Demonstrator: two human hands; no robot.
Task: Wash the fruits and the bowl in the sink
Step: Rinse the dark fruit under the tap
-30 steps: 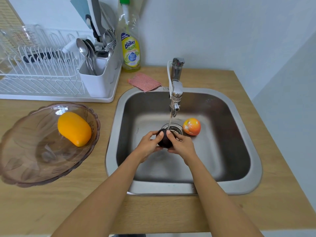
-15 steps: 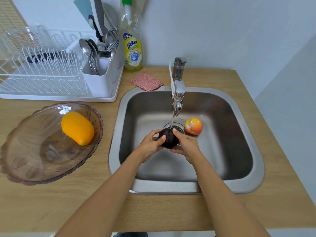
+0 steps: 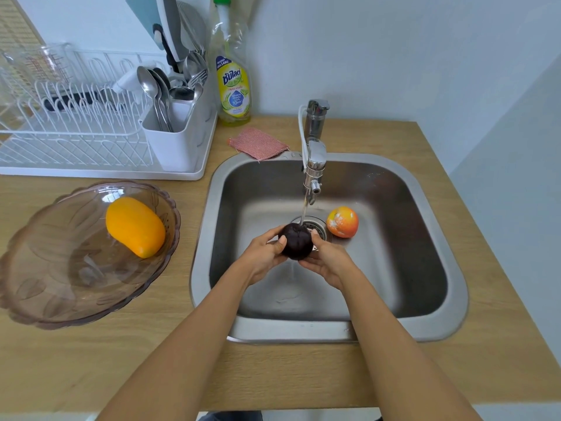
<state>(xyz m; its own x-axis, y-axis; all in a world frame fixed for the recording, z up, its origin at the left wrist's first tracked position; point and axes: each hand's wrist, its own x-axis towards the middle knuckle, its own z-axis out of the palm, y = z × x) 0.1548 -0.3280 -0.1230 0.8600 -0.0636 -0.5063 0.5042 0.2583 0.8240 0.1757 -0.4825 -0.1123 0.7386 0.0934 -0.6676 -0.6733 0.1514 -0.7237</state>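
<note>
at the centre of the frame, over the stainless steel sink [image 3: 431,326], the left hand [image 3: 263,256] and the right hand [image 3: 329,262] cup a round dark purple fruit [image 3: 297,241] between curled fingers, under the thin stream from the chrome tap [image 3: 315,159]. a round orange-red fruit [image 3: 342,222] lies on the sink floor just right of the drain. at the left of the frame, a yellow oval mango [image 3: 135,226] rests in the tinted scalloped glass bowl [image 3: 60,293] on the wooden counter [image 3: 91,375].

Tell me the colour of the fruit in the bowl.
Orange-yellow fruit, seen in the head view.

dark fruit [image 3: 296,245] under tap, orange fruit [image 3: 342,222] in sink [image 3: 449,314]
</note>
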